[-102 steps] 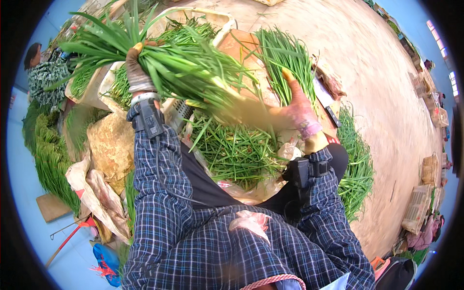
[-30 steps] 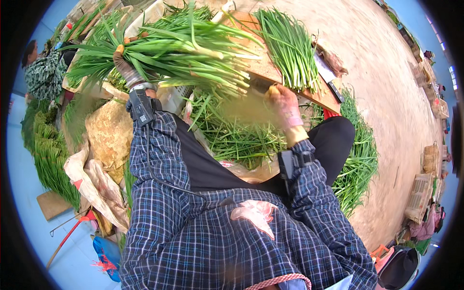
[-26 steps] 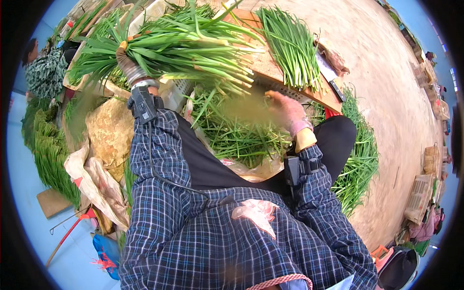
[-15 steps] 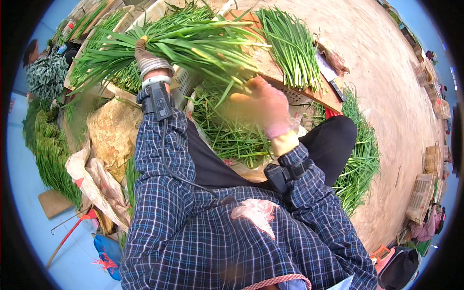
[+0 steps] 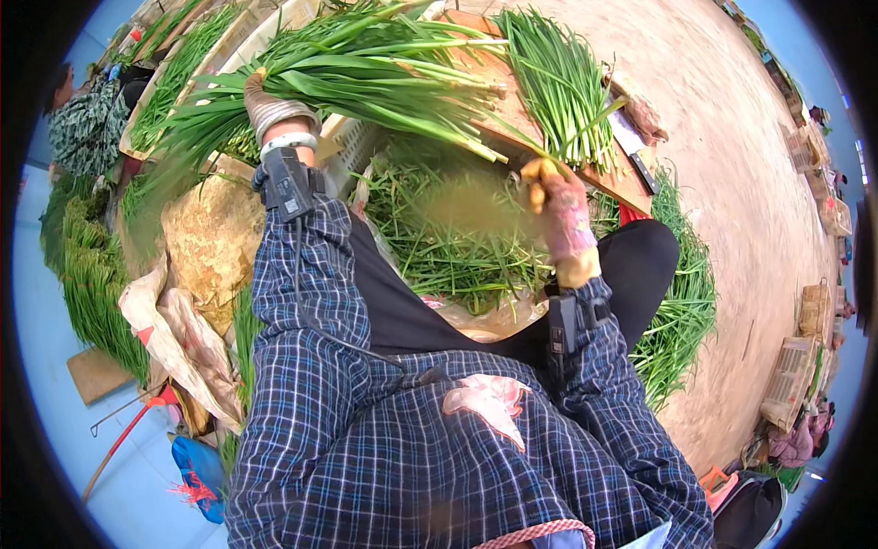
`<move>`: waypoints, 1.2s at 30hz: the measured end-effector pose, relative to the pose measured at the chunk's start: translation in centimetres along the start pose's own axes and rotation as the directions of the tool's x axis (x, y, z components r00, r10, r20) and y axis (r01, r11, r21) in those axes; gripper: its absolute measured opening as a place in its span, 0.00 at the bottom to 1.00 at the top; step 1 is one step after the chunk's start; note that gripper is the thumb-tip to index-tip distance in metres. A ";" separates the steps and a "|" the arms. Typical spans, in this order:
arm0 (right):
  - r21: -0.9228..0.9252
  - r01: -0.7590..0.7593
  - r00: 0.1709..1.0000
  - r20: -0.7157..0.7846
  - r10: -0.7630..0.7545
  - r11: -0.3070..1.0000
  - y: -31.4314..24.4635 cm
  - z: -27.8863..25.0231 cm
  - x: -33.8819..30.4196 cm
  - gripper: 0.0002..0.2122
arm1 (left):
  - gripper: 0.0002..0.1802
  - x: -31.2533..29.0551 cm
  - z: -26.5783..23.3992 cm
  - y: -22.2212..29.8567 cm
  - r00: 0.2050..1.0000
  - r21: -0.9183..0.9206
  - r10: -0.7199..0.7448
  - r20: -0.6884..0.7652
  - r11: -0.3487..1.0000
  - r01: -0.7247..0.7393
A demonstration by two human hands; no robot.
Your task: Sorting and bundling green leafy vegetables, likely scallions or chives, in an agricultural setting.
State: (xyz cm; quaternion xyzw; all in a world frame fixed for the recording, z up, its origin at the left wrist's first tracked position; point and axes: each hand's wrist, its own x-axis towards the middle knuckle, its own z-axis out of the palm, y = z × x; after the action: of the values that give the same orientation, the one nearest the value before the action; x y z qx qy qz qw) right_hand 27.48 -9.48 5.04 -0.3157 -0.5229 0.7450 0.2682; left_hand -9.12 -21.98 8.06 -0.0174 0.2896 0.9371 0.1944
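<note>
Reaching out over a wide heap of loose greens [image 5: 439, 261] and holding the big bunch of greens [image 5: 366, 82] above the left edge of the board [image 5: 523, 108], gripping only its leafy end in the curled left hand [image 5: 270, 105]: probably risking a sag and a spill, through leaving the pale stem ends unsupported. Working close to the smaller bunch [image 5: 562, 87] near the board's lower edge, perhaps risking a knock to its lined-up stems with the right hand [image 5: 564, 215]. Also passing fairly near the knife [image 5: 629, 139] along the right edge (handle toward the lower right corner), possibly risking a brush against it. Pinching a thin leaf [image 5: 594, 124] between the right fingertips, maybe disturbing neighbouring stems by tugging hard.

Compared with half a second ago, curling the right fingers instead of spreading them, and working farther right, away from the held stems; gripping the same bunch with the left.
</note>
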 end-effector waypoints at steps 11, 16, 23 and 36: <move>-0.964 -0.189 0.959 -0.139 0.246 0.189 -1.0 -2.8 -0.2 0.30 | 0.22 2.0 -2.4 2.3 0.999 0.020 0.034 -0.034 0.999 -0.033; -0.597 0.039 0.998 0.057 -0.006 0.801 -2.1 1.5 4.0 0.30 | 0.21 0.3 -0.3 0.6 0.997 0.102 0.048 -0.057 0.994 -0.042; -0.269 -0.003 0.972 0.225 0.066 0.963 1.0 1.5 6.1 0.13 | 0.17 0.6 -0.5 1.9 0.996 0.051 0.023 -0.089 0.999 -0.018; -0.878 0.478 0.665 0.356 -0.657 0.008 -5.3 8.5 4.5 0.16 | 0.15 -1.1 1.2 0.5 0.999 0.030 0.048 -0.006 0.998 -0.048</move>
State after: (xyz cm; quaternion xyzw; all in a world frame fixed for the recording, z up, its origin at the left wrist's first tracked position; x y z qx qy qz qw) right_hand 18.49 -9.77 11.40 -0.2251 -0.9061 0.0913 0.3465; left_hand -8.16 -22.13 9.52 -0.0106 0.3046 0.9369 0.1712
